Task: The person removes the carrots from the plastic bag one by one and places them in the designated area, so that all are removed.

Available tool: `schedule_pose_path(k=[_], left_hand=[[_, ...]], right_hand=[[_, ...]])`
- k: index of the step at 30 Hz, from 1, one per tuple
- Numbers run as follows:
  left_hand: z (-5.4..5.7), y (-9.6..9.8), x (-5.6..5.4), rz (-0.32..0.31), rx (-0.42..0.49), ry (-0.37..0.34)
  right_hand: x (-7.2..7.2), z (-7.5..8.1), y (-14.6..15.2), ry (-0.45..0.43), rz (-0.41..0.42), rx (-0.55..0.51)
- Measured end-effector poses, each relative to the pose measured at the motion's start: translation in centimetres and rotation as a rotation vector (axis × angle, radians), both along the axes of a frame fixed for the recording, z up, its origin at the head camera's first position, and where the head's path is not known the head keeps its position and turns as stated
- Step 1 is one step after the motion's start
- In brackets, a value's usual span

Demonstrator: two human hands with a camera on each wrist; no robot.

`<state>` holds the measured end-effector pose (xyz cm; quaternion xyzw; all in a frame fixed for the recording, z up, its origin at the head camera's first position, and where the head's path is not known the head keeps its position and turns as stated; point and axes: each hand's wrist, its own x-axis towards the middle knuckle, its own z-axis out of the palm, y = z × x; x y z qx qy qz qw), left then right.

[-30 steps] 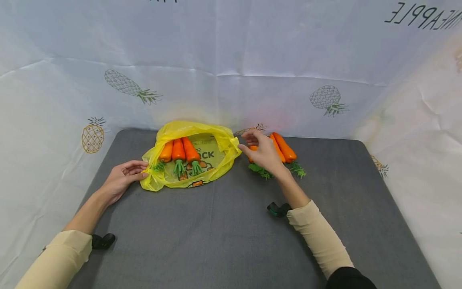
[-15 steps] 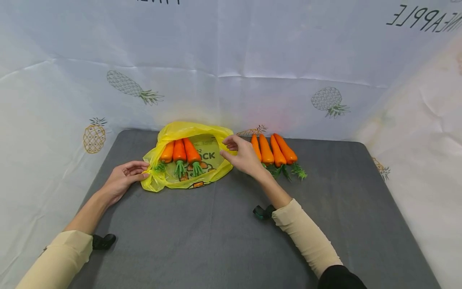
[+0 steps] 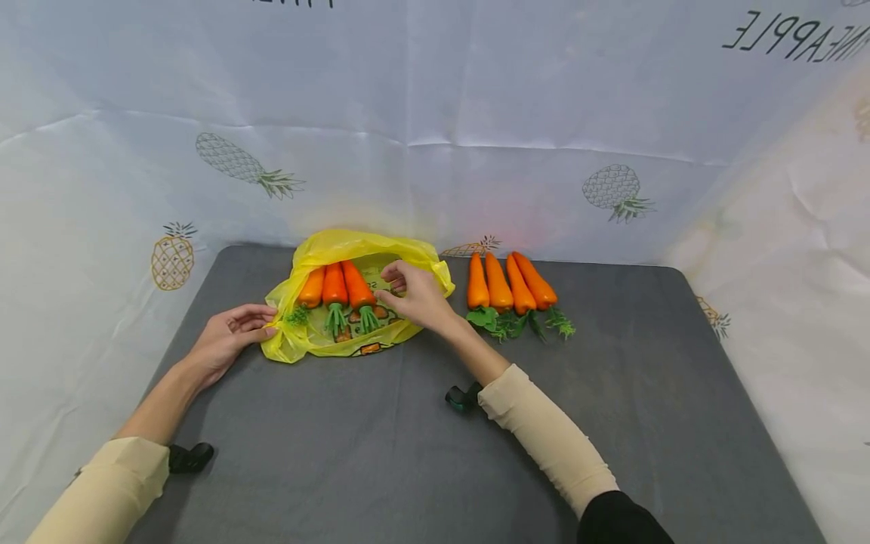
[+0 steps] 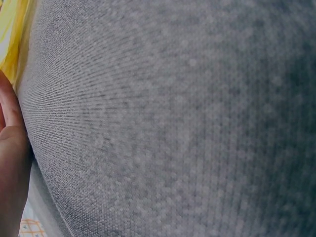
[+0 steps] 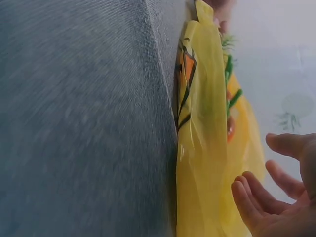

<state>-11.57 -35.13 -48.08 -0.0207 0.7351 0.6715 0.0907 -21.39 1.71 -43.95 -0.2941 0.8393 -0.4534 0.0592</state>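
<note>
A yellow plastic bag lies at the back left with its mouth spread toward me. Three orange carrots with green tops, one a middle carrot, rest inside it side by side. My left hand pinches the bag's left edge between thumb and fingers. Over the right part of the bag's mouth is my right hand, its fingers loosely bent and holding nothing. In the right wrist view the thumb and fingers of the right hand are spread apart beside the yellow bag. The left wrist view shows only part of the left hand.
Several more carrots lie in a row right of the bag, their leafy tops toward me. All stand on a grey cloth-covered table. A white pineapple-print curtain hangs along the table's back edge.
My right hand has moved left, from beside the loose carrots across the bag's right rim to above its mouth. The left hand stays at the bag's left edge.
</note>
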Motion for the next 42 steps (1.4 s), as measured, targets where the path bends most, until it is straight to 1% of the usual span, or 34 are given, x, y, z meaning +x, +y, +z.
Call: schedule_pose_path(k=[7, 14, 18, 25, 30, 33, 37, 42], left_hand=[[0.0, -0.1, 0.1, 0.002, 0.005, 0.002], [-0.1, 0.0, 0.0, 0.013, 0.011, -0.003], [0.0, 0.0, -0.1, 0.008, 0.011, -0.005], [0.1, -0.1, 0.0, 0.010, 0.022, -0.009], [0.1, 0.0, 0.0, 0.012, 0.003, -0.002], [0.1, 0.1, 0.0, 0.012, 0.000, 0.001], [0.0, 0.0, -0.1, 0.008, 0.013, 0.002], [0.1, 0.0, 0.0, 0.006, 0.023, 0.001]], right_hand=[[0.0, -0.3, -2.4, -0.006, 0.018, 0.102], [-0.1, -1.2, -3.6, -0.029, 0.020, 0.125], [-0.2, -1.6, -3.9, -0.019, 0.031, 0.128], [-0.2, -2.1, -4.2, 0.010, 0.005, 0.166], [0.0, -2.1, -4.4, -0.001, -0.024, 0.176], [0.1, -1.9, -4.4, -0.024, -0.042, 0.171], [0.2, -2.0, -4.3, -0.046, -0.057, 0.138], [0.2, -2.3, -3.8, -0.037, -0.047, 0.103]])
